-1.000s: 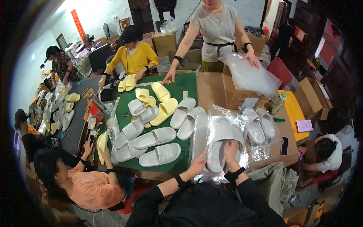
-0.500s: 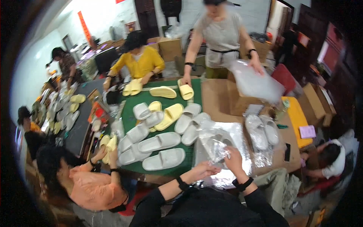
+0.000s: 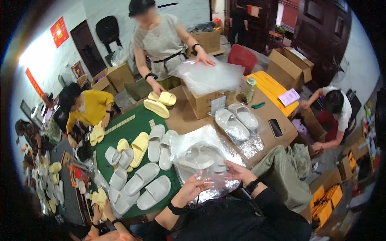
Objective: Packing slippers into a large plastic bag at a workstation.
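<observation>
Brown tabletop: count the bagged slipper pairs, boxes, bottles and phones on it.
Bagged slipper pairs: 2
Box: 1
Bottle: 1
Phone: 1
Total: 5

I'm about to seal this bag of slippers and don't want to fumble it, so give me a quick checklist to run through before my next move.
1. Both hands on the clear plastic bag: ok, left hand and right hand both grip it.
2. White slippers inside the bag: ok, seen through the plastic.
3. Slippers paired neatly inside: cannot tell, glare blurs them.
4. Bag mouth fully closed: cannot tell.
5. Stack of spare bags beneath, flat on the table: ok.
6. Loose white slippers clear of your left hand: ok, apart on the green mat.
</observation>
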Demonstrator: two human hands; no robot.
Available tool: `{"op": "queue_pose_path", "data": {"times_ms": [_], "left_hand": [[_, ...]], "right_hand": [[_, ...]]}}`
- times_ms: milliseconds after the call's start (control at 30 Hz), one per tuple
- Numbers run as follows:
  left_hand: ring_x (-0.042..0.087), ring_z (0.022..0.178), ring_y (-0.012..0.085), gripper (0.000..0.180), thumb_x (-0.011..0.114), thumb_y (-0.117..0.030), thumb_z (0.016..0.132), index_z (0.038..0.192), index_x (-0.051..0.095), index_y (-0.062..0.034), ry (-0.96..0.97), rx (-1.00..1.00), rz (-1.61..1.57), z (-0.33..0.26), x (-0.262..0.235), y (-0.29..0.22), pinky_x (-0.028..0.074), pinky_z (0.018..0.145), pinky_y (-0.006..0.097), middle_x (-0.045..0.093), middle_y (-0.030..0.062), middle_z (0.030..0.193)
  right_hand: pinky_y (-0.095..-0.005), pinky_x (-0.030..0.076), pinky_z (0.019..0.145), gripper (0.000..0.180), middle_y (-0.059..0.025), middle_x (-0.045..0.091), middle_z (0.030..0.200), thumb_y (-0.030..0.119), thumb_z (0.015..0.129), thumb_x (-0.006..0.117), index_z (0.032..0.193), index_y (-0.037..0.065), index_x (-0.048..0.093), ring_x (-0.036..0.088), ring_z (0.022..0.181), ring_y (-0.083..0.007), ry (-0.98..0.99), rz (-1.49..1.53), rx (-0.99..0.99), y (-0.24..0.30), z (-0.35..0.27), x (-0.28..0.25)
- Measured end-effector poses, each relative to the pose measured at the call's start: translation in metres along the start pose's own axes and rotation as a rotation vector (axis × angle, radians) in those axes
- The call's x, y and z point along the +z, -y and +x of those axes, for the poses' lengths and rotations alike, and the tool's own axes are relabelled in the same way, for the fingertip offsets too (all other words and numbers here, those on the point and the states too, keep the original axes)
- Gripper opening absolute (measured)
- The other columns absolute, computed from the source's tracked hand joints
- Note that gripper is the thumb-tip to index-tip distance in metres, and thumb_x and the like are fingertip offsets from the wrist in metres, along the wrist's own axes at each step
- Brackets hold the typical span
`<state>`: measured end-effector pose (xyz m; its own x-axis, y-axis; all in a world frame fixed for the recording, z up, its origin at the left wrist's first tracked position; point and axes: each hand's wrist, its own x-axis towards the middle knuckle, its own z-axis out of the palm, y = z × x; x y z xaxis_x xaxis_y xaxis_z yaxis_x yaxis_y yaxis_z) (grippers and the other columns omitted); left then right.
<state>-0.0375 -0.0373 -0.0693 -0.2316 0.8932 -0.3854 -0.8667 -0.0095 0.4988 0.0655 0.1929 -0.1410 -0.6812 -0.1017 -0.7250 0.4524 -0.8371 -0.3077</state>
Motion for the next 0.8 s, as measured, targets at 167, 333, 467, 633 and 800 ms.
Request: {"op": "queue_pose_path", "data": {"times_ms": [167,333,467,633,800], "left_hand": [[0.062,0.082,0.026,0.059,0.051,-0.004,0.085,0.134,0.019,-0.0049,0.03,-0.087,0.184,0.002,0.013,0.0,0.051,0.076,0.033,0.055,0.0229,0.105],[0.061,0.086,0.0282,0.063,0.048,-0.007,0.088,0.138,0.01,-0.0121,0.074,-0.048,0.252,0.016,0.025,0.002,0.051,0.077,0.036,0.053,0.0241,0.108],[0.06,0.089,0.0285,0.065,0.046,-0.011,0.089,0.138,0.004,-0.0134,0.117,-0.035,0.328,0.027,0.033,-0.001,0.049,0.08,0.036,0.049,0.0241,0.113],[0.057,0.094,0.0259,0.049,0.042,-0.016,0.092,0.135,0.021,-0.0045,0.072,-0.115,0.376,0.033,0.012,0.011,0.048,0.082,0.032,0.049,0.0208,0.115],[0.056,0.093,0.0235,0.048,0.046,-0.021,0.091,0.131,0.029,-0.0019,-0.032,-0.097,0.317,0.029,-0.003,0.022,0.046,0.082,0.032,0.052,0.0173,0.111]], "right_hand": [[-0.0295,0.052,0.064,0.029,-0.0115,0.06,0.098,0.003,0.078,0.05,0.107,0.0,0.05,0.06,0.071,-0.02,0.052,-0.393,-0.394,0.036,-0.01,0.04],[-0.0257,0.048,0.055,0.03,-0.0096,0.062,0.086,0.0,0.074,0.043,0.102,0.0,0.052,0.06,0.065,-0.015,0.05,-0.571,-0.61,0.089,-0.022,0.068],[-0.0291,0.05,0.059,0.034,-0.0083,0.061,0.083,-0.001,0.077,0.039,0.109,-0.001,0.051,0.058,0.061,-0.0146,-0.004,-0.556,-0.65,0.123,-0.027,0.084],[-0.0291,0.051,0.058,0.037,-0.0087,0.056,0.089,0.002,0.081,0.037,0.116,0.0,0.046,0.057,0.065,-0.0156,-0.125,-0.376,-0.908,0.159,-0.033,0.06],[-0.0342,0.05,0.063,0.029,-0.0092,0.058,0.086,0.008,0.081,0.045,0.109,0.006,0.054,0.057,0.069,-0.0208,-0.648,-0.466,-1.098,0.191,-0.013,-0.036]]}}
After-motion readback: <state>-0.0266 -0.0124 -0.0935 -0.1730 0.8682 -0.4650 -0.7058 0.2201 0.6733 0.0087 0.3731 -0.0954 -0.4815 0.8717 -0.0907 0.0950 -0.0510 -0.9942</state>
